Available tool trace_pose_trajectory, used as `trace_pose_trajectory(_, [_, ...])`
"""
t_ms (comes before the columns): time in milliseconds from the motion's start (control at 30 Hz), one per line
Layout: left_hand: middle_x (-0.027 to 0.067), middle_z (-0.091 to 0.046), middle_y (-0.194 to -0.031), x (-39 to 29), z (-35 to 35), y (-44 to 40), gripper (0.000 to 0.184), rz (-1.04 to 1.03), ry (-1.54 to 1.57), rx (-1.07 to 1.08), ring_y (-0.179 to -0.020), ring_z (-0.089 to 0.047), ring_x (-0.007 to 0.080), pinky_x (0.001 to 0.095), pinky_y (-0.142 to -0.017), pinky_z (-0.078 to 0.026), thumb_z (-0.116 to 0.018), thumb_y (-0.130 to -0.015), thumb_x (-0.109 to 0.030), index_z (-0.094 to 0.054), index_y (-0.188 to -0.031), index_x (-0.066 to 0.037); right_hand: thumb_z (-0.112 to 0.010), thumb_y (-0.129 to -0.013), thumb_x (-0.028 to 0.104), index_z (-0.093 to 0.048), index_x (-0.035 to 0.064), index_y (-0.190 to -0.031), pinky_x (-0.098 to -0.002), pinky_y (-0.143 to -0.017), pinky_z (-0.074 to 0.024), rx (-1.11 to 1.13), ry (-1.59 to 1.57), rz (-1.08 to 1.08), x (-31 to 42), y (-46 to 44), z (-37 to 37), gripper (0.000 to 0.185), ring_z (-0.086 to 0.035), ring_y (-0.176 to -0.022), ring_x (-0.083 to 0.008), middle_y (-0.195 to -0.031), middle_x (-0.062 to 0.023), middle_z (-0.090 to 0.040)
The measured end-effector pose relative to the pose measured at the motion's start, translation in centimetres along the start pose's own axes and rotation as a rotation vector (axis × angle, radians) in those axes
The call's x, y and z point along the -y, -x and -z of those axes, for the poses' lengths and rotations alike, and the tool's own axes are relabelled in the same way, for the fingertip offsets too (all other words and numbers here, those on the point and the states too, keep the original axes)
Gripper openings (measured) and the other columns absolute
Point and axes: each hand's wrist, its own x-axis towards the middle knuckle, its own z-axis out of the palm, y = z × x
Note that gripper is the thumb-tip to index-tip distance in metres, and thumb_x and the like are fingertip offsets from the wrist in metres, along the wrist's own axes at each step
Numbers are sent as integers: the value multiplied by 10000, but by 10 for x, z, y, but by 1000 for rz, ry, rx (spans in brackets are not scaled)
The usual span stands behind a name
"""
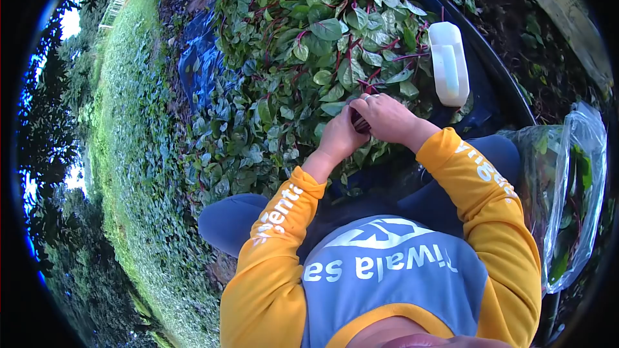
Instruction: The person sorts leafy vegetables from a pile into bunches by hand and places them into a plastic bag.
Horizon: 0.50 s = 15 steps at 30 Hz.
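Note:
My left hand (340, 134) and my right hand (390, 117) meet at the middle of the view, both closed around a small bundle of dark red stems (360, 121). A ring shows on a finger of my right hand. Just beyond the hands spreads a large heap of green leaves with red stems (329, 29). To the right of the heap, near my right hand, a white plastic container (448, 64) lies with its cut opening facing up. The lower ends of the bundle are partly hidden by my fingers.
An open clear plastic bag (574, 174) with leaves inside stands at the right. Blue plastic sheeting (201, 58) lies left of the heap. A dark curved edge (483, 48) runs along the heap's right side. My knees flank the near side; low green plants grow at left.

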Motion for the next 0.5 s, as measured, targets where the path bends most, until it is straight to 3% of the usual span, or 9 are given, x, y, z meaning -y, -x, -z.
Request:
trace_pose_trajectory(67, [205,-710,-1072,6,-9,0,567,79,-76,18,-1003,-675,410,457,-838,-555,-829,-747,-338,-592,-1197,-88,-734,-743,129,-540,31,-1250,-443,-868,-513,59,-10,-31,4,3,7,551,-662,-939,-342,-1014,-147,-648])
trace_pose_trajectory(167, [214,-719,-987,2,0,7,536,40,-123,36,-924,-685,418,490,-791,-562,-825,-723,-259,-601,-1165,-56,-793,-691,183,-547,14,-1291,-471,-976,-474,-8,89,83,16,6,18,670,-638,-1059,-346,-1098,-158,-645])
trace_pose_trajectory(233, [199,-723,-984,-2,4,12,519,17,-144,23,-891,-687,423,485,-768,-565,-821,-718,-234,-606,-1160,-68,-780,-698,199,-584,-12,-1258,-501,-1008,-434,-289,152,214,13,6,12,629,-608,-1151,-347,-1124,-164,-635])
trace_pose_trajectory(300, [214,-717,-986,3,6,12,503,-178,-93,8,-945,-677,423,477,-805,-556,-829,-708,-223,-614,-1133,-63,-750,-743,200,-597,1,-1217,-489,-983,-470,-166,90,111,11,8,-3,537,-650,-1112,-342,-1120,-164,-668])
trace_pose_trajectory(333, [214,-717,-986,3,9,10,503,-183,-94,14,-945,-677,423,477,-805,-556,-829,-708,-223,-614,-1133,-63,-720,-776,195,-624,15,-1159,-491,-958,-487,23,10,-43,14,7,0,434,-675,-1048,-333,-1076,-148,-684])
trace_pose_trajectory(367, [214,-720,-981,4,14,3,539,-134,-25,162,-958,-688,393,462,-834,-551,-843,-701,-232,-611,-1151,-44,-690,-810,191,-652,28,-1101,-493,-932,-503,210,-69,-196,15,5,3,336,-700,-985,-324,-1031,-132,-701])
trace_pose_trajectory(400, [214,-723,-976,4,23,-5,576,-84,44,310,-970,-698,362,448,-864,-545,-857,-695,-241,-608,-1168,-26,-690,-810,191,-652,28,-1101,-493,-932,-503,207,-68,-203,13,6,0,336,-700,-985,-324,-1031,-132,-701])
trace_pose_trajectory(433, [192,-732,-960,-7,47,-16,544,-99,166,573,-975,-700,279,396,-894,-528,-865,-706,-257,-656,-1136,2,-664,-833,185,-670,51,-1039,-477,-886,-516,209,-17,-184,12,8,-7,246,-709,-923,-303,-982,-111,-705])
trace_pose_trajectory(500, [149,-744,-929,4,68,-48,427,-99,112,803,-896,-698,218,345,-847,-533,-852,-746,-260,-714,-1054,3,-638,-856,179,-689,74,-977,-462,-839,-528,216,30,-167,14,13,-11,169,-718,-861,-282,-932,-91,-709])
